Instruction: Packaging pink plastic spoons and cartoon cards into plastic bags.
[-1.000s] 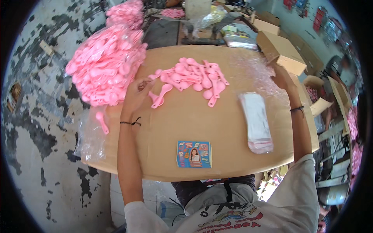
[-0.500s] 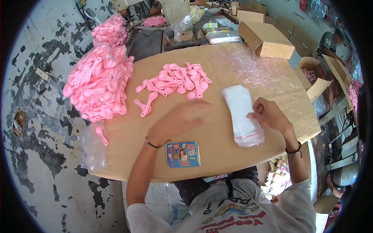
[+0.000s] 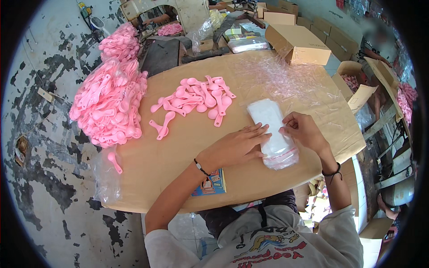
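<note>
A stack of clear plastic bags (image 3: 264, 110) with a pinkish strip near one end lies on the brown-covered table. My left hand (image 3: 237, 146) rests on the stack's left side, fingers stretched out and open. At the right edge of the stack, my right hand (image 3: 306, 132) has its fingers curled in a pinch on the bags; how many it holds I cannot tell. Under my left wrist sits a small pile of blue printed cards (image 3: 210, 188), partly hidden by the arm. Farther back lie loose pink plastic spoons (image 3: 196, 96).
A large heap of bagged pink spoons (image 3: 107, 102) stands at the table's left edge. One spoon (image 3: 115, 162) lies near a clear bag (image 3: 106, 183). Plastic scraps (image 3: 286, 76) and a cardboard box (image 3: 298, 43) are at the far right. Another person (image 3: 375, 49) sits beyond.
My left hand has moved right, from above the table onto the bag stack, and its arm now covers part of the cards. My right hand stays at the stack's edge. The view has shifted slightly.
</note>
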Action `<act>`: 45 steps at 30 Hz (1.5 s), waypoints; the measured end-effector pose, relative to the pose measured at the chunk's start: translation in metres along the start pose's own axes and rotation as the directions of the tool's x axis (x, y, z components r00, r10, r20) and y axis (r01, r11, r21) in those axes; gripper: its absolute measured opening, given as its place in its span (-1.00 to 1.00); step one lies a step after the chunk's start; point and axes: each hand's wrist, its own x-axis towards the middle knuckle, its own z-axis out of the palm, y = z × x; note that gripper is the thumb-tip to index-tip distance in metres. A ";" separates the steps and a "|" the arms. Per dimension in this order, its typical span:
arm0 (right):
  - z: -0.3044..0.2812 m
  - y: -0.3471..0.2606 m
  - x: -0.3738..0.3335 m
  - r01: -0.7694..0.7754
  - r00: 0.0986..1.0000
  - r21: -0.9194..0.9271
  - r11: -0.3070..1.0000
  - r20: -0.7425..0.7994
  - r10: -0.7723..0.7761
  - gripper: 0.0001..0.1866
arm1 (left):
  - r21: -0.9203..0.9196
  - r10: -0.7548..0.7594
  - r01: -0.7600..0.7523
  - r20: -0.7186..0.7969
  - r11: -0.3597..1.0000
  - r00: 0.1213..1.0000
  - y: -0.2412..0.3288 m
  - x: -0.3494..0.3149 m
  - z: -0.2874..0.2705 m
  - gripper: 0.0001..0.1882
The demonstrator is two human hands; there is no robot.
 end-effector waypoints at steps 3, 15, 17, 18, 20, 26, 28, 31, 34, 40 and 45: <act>-0.003 0.007 0.000 0.017 1.000 0.039 0.999 -0.022 -0.016 -0.73 | 0.019 0.045 -0.045 0.007 0.999 0.999 0.000 0.001 0.000 -0.49; -0.029 -0.054 0.026 0.110 0.983 0.066 0.992 -0.157 -0.098 -0.86 | -0.106 -0.091 0.072 -0.188 0.992 0.978 -0.004 -0.002 0.004 -0.42; -0.006 -0.104 0.039 0.173 0.985 0.036 0.984 -0.013 -0.173 -0.86 | -0.515 -0.211 0.023 -0.309 0.857 0.927 0.005 0.001 -0.017 -0.47; 0.013 -0.117 0.047 0.191 0.981 0.057 0.980 0.011 -0.192 -0.86 | -0.804 -0.334 -0.135 -0.385 0.579 0.860 0.005 -0.002 -0.029 -0.52; 0.037 -0.138 0.063 0.476 0.878 0.041 0.878 0.031 -0.477 -0.87 | -0.877 -0.505 -0.101 -0.361 0.469 0.784 -0.013 -0.013 -0.048 -0.54; 0.088 -0.158 0.085 0.453 0.878 0.188 0.871 0.074 -0.473 -0.89 | -0.901 -0.627 -0.343 -0.432 0.266 0.648 -0.042 -0.071 -0.082 -0.49; 0.105 -0.149 0.072 0.501 0.800 -0.043 0.865 0.404 -0.443 -0.77 | -0.933 -0.767 -0.297 -0.340 0.204 0.545 -0.056 -0.085 -0.081 -0.50; 0.123 -0.134 0.020 0.660 0.635 -0.114 0.743 0.614 -0.469 -0.56 | -0.918 -0.809 -0.349 -0.344 0.185 0.476 -0.059 -0.087 -0.082 -0.49; 0.137 -0.123 0.013 0.674 0.617 -0.171 0.718 0.665 -0.420 -0.48 | -0.888 -0.825 -0.441 -0.344 0.130 0.449 -0.055 -0.081 -0.085 -0.49; 0.130 -0.130 0.038 0.474 0.624 -0.028 0.880 0.716 -0.313 -0.56 | -0.928 -0.795 -0.275 -0.361 0.252 0.488 -0.065 -0.077 -0.072 -0.49; 0.133 -0.121 0.048 0.566 0.621 -0.126 0.815 0.715 -0.320 -0.66 | -0.947 -0.840 -0.272 -0.284 0.171 0.462 -0.056 -0.068 -0.074 -0.55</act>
